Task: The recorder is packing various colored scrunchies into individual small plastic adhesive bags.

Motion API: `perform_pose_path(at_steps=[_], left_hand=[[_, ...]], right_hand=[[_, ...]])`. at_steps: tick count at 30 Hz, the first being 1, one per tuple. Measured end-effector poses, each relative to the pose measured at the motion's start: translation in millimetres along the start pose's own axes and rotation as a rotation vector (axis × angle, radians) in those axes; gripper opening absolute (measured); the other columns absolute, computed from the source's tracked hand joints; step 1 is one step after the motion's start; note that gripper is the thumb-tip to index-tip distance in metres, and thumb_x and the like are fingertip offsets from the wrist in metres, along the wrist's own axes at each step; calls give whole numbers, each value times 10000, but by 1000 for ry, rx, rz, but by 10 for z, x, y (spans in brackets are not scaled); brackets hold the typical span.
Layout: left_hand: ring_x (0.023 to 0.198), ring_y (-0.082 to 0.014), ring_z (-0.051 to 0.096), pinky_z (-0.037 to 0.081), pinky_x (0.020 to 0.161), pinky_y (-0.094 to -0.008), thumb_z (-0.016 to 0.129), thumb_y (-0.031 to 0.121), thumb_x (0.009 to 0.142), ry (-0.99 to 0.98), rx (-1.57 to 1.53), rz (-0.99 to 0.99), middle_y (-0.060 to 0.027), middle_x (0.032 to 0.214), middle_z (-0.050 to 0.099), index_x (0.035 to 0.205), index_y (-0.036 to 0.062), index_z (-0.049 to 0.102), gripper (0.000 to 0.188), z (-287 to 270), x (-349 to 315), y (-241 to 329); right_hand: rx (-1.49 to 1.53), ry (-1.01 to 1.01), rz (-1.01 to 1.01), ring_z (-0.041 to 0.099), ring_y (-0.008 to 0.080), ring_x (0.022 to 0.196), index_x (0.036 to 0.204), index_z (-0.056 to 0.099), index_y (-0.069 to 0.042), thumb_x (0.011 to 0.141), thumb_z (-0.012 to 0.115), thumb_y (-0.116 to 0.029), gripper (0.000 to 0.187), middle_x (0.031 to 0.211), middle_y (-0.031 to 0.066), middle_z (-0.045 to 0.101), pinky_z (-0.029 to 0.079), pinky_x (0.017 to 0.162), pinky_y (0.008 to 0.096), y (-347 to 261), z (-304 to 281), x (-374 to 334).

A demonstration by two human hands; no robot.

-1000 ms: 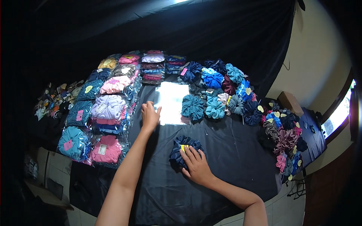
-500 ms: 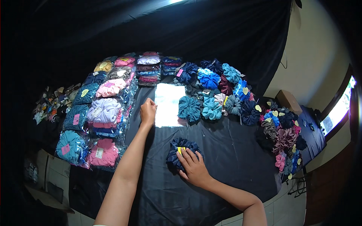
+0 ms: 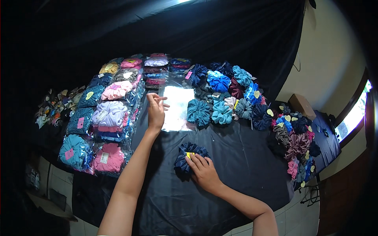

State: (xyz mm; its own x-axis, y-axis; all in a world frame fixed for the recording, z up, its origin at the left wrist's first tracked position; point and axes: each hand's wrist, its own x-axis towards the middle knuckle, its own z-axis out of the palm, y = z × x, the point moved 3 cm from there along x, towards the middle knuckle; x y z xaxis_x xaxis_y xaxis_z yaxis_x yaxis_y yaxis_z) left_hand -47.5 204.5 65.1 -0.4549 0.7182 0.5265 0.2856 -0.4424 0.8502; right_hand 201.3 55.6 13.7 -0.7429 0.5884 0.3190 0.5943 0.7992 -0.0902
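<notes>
A dark navy scrunchie (image 3: pixel 184 165) with a yellow tag (image 3: pixel 189 155) lies on the black cloth in front of me. My right hand (image 3: pixel 205 173) rests on its right side, fingers bent over it and thumb hidden. Farther off, my left hand (image 3: pixel 156 114) is raised at the left edge of a pile of clear plastic bags (image 3: pixel 179 108), which shine white in the light. Its fingers are apart, and I see nothing held in them. A loose, see-through part of a bag shows above the bright area.
Bagged scrunchies (image 3: pixel 110 114) stand in stacked rows on the left. Loose scrunchies (image 3: pixel 221 114) lie right of the bags, with another heap (image 3: pixel 297 143) farther right near a cardboard box (image 3: pixel 302 106). A mixed pile of small pieces (image 3: pixel 59 106) sits at far left.
My left hand has loosened from a closed shape and its fingers have spread. Clear plastic now shows above the bright bags. My right hand's fingers have drawn closer together on the scrunchie.
</notes>
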Motion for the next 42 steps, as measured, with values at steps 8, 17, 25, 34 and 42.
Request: perform_pose_path(at_steps=[8, 17, 25, 34, 42], left_hand=[[731, -181, 654, 539, 538, -257, 362, -180, 844, -330, 158, -159, -123, 1096, 564, 1098, -15, 597, 384, -371, -823, 51], [880, -217, 666, 526, 726, -326, 414, -139, 858, -607, 164, -272, -153, 1197, 523, 1195, 1, 565, 396, -586, -1576, 359], [1473, -351, 74, 134, 1140, -565, 581, 10, 835, -581, 843, 286, -169, 1577, 143, 1280, 280, 602, 521, -429, -1800, 579], [1336, -369, 394, 280, 1115, -518, 584, 170, 898, -1010, 747, 468, -151, 1334, 503, 1323, 174, 545, 427, -368, -1920, 501], [1293, -442, 375, 214, 1109, -588, 655, 363, 870, -926, 760, 423, -227, 1211, 524, 1128, 133, 681, 346, -368, -2096, 442]], right_hand=[[80, 211, -7, 595, 236, 1047, 1274, 556, -78, 775, 652, -73, 508, 1200, 70, 624, 440, 843, 360, 192, -129, 37], [1477, 343, 776, 648, 159, 944, 1139, 604, -14, 927, 540, -93, 235, 1048, 33, 660, 501, 834, 282, 1161, -497, -253], [1932, 548, 877, 649, 188, 989, 1148, 618, -67, 982, 490, -199, 248, 1090, 53, 669, 513, 895, 354, 1239, -482, -251], [2056, 279, 761, 650, 200, 1013, 1206, 557, -60, 967, 486, -138, 261, 1142, 74, 643, 523, 904, 356, 469, -467, 185], [2103, 94, 710, 644, 174, 1004, 1190, 560, -54, 959, 480, -116, 252, 1124, 59, 641, 517, 899, 325, 243, -393, 257]])
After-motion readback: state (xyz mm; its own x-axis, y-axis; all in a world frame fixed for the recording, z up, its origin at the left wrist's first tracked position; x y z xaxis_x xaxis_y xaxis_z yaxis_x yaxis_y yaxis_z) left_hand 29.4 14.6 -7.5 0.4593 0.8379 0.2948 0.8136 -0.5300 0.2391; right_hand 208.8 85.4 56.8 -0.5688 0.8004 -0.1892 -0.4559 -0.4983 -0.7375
